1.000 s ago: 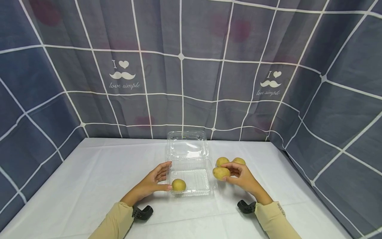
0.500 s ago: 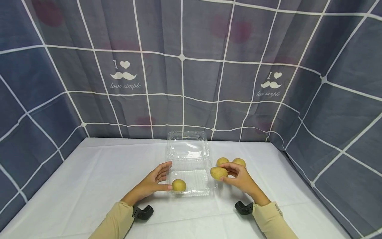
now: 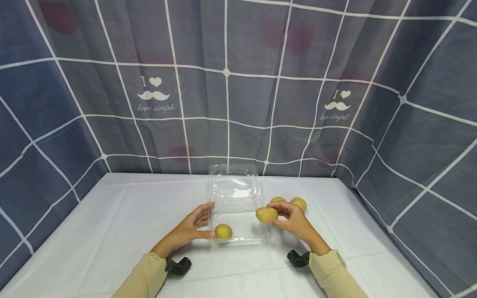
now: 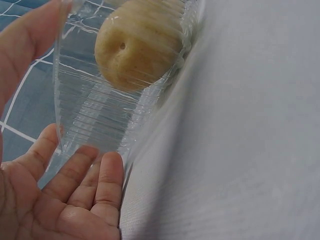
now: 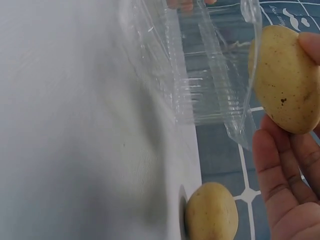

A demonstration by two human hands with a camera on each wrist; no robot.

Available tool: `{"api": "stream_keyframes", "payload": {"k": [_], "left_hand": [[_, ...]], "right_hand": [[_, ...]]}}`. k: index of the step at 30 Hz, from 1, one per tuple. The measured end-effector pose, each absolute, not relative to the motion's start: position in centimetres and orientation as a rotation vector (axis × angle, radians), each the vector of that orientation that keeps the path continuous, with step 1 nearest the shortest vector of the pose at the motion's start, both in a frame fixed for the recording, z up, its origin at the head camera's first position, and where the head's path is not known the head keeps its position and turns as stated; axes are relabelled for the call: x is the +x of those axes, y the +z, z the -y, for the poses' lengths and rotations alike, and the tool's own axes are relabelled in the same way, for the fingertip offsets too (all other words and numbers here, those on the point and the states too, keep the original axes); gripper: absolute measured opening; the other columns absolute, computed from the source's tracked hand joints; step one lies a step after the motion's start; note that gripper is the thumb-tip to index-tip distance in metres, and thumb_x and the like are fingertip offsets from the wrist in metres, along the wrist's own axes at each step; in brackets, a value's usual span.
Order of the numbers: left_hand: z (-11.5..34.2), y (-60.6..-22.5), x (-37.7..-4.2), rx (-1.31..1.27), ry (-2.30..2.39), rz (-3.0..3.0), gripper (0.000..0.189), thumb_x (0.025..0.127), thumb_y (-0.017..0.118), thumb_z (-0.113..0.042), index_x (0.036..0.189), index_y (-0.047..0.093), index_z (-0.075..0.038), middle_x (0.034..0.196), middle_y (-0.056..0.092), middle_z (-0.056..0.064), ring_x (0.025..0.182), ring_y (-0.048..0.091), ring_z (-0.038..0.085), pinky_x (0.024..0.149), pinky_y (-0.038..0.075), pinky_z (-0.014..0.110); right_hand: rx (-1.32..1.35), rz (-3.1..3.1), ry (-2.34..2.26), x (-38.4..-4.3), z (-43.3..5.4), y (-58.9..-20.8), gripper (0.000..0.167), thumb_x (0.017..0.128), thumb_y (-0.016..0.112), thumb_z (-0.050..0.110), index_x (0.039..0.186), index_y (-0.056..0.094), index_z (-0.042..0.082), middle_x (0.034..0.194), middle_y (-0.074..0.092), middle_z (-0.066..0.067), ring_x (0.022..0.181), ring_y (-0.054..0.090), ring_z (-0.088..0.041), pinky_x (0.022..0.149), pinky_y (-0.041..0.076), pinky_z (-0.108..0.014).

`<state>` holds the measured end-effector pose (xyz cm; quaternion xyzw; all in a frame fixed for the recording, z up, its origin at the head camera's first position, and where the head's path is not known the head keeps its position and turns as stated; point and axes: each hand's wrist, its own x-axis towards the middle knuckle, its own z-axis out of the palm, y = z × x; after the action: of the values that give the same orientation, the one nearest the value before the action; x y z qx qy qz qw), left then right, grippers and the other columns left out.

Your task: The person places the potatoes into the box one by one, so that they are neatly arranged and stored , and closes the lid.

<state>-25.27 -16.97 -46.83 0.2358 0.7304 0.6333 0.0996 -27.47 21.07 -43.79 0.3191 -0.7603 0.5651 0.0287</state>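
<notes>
In the head view, a clear plastic clamshell box [image 3: 238, 217] lies with its lid [image 3: 234, 182] up behind it. One potato [image 3: 223, 231] is in its front left corner, also seen through the wall in the left wrist view. My left hand [image 3: 190, 227] touches the box's left side, thumb near the front corner, loosely extended fingers [image 4: 107, 182] against the outer wall. My right hand [image 3: 292, 219] pinches a second potato [image 3: 266, 215] between thumb and fingers, at the box's right rim. In the right wrist view that potato [image 5: 285, 80] is level with the rim.
Two more potatoes lie on the white-covered table behind my right hand: a partly hidden potato [image 3: 277, 199] and another potato [image 3: 299, 203]. A grey-blue checked curtain [image 3: 246, 99] stands at the table's back and sides.
My right hand has carried its potato left, from beside the box to over its right rim. My left hand and the box have stayed in place.
</notes>
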Motion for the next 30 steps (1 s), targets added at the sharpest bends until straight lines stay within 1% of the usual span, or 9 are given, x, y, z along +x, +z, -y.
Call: {"api": "stream_keyframes", "payload": {"k": [1, 2, 5, 7, 11, 14, 21, 27, 30], "left_hand": [[17.0, -46.8, -25.3, 0.695, 1.875, -2.156, 0.102, 0.089, 0.090, -0.014, 0.166, 0.027, 0.007, 0.167, 0.032, 0.036, 0.154, 0.033, 0.054, 0.112, 0.041, 0.015], [17.0, -46.8, -25.2, 0.694, 1.876, -2.155, 0.102, 0.089, 0.090, -0.014, 0.166, 0.027, 0.007, 0.167, 0.032, 0.036, 0.154, 0.033, 0.054, 0.111, 0.041, 0.014], [16.9, -46.8, -25.2, 0.692, 1.873, -2.155, 0.101, 0.090, 0.090, -0.014, 0.166, 0.028, 0.006, 0.167, 0.033, 0.036, 0.154, 0.033, 0.054, 0.114, 0.042, 0.017], [16.8, -46.8, -25.2, 0.690, 1.865, -2.159, 0.100, 0.090, 0.089, -0.013, 0.166, 0.028, 0.006, 0.167, 0.033, 0.035, 0.154, 0.033, 0.053, 0.118, 0.042, 0.024], [16.8, -46.7, -25.2, 0.691, 1.860, -2.161, 0.100, 0.090, 0.089, -0.013, 0.167, 0.028, 0.005, 0.167, 0.032, 0.035, 0.154, 0.034, 0.053, 0.124, 0.040, 0.044], [16.8, -46.6, -25.2, 0.693, 1.869, -2.156, 0.100, 0.089, 0.089, -0.011, 0.167, 0.027, 0.006, 0.168, 0.031, 0.035, 0.153, 0.034, 0.053, 0.125, 0.039, 0.052], [16.8, -46.5, -25.1, 0.687, 1.868, -2.162, 0.100, 0.089, 0.089, -0.010, 0.166, 0.027, 0.007, 0.167, 0.032, 0.035, 0.153, 0.035, 0.053, 0.123, 0.040, 0.043], [16.9, -46.7, -25.2, 0.697, 1.866, -2.162, 0.100, 0.090, 0.089, -0.012, 0.166, 0.028, 0.006, 0.168, 0.031, 0.035, 0.153, 0.035, 0.054, 0.124, 0.040, 0.046], [16.9, -46.8, -25.3, 0.693, 1.862, -2.162, 0.099, 0.091, 0.089, -0.012, 0.167, 0.028, 0.005, 0.169, 0.030, 0.034, 0.153, 0.034, 0.054, 0.124, 0.041, 0.042]], "right_hand": [[0.982, 2.348, 1.745, -27.5, -20.9, -43.8, 0.038, 0.091, 0.078, -0.011, 0.125, 0.065, -0.021, 0.120, 0.066, -0.035, 0.101, 0.068, -0.005, 0.093, 0.058, -0.017], [0.982, 2.350, 1.751, -27.5, -20.8, -43.8, 0.038, 0.091, 0.078, -0.011, 0.125, 0.065, -0.021, 0.120, 0.066, -0.034, 0.101, 0.069, -0.006, 0.093, 0.058, -0.017], [0.977, 2.362, 1.759, -27.5, -20.5, -43.8, 0.039, 0.091, 0.078, -0.011, 0.126, 0.065, -0.021, 0.120, 0.066, -0.032, 0.101, 0.068, -0.006, 0.094, 0.057, -0.017], [0.978, 2.365, 1.759, -27.5, -20.2, -43.7, 0.039, 0.090, 0.079, -0.010, 0.125, 0.065, -0.021, 0.119, 0.067, -0.031, 0.101, 0.068, -0.007, 0.094, 0.057, -0.017], [0.994, 2.361, 1.749, -27.6, -19.7, -43.5, 0.038, 0.091, 0.079, -0.009, 0.125, 0.067, -0.019, 0.119, 0.068, -0.030, 0.102, 0.068, -0.008, 0.094, 0.058, -0.018], [1.000, 2.359, 1.747, -27.7, -19.2, -43.4, 0.038, 0.090, 0.080, -0.009, 0.125, 0.067, -0.018, 0.119, 0.069, -0.030, 0.102, 0.068, -0.009, 0.094, 0.058, -0.019], [0.982, 2.370, 1.765, -27.8, -18.3, -43.1, 0.039, 0.088, 0.081, -0.009, 0.124, 0.068, -0.019, 0.119, 0.070, -0.031, 0.100, 0.068, -0.008, 0.092, 0.059, -0.018], [1.003, 2.369, 1.780, -28.0, -17.4, -42.6, 0.038, 0.089, 0.080, -0.008, 0.124, 0.068, -0.018, 0.118, 0.071, -0.030, 0.099, 0.069, -0.007, 0.090, 0.060, -0.019], [0.997, 2.377, 1.784, -28.0, -16.9, -42.4, 0.038, 0.089, 0.081, -0.008, 0.124, 0.069, -0.018, 0.118, 0.073, -0.030, 0.099, 0.070, -0.007, 0.091, 0.060, -0.019]]}}
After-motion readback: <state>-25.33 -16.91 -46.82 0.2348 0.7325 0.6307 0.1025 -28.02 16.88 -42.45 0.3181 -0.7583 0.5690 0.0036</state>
